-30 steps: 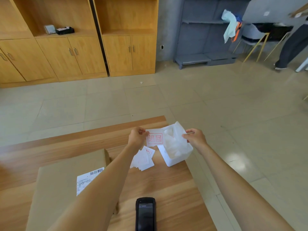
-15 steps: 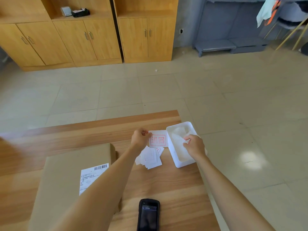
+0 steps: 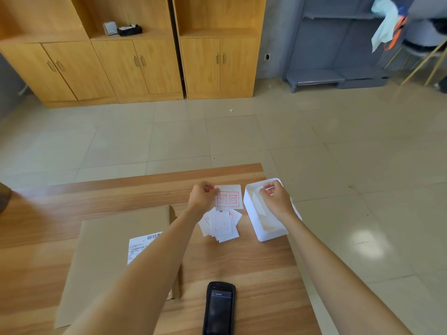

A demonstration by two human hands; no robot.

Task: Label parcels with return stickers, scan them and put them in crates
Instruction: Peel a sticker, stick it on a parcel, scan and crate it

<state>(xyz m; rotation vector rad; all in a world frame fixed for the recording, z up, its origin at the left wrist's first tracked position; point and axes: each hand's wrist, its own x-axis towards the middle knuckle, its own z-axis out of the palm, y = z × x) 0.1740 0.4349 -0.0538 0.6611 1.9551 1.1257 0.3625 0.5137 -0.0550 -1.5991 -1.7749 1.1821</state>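
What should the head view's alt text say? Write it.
Left hand pinches a red-printed return sticker above a loose sticker pile; right hand reaches into a white bin. Cardboard parcel and scanner lie nearer.

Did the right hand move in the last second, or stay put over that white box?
Yes. The right hand went from holding crumpled white paper above the white box to dipping down into it, at its far end.
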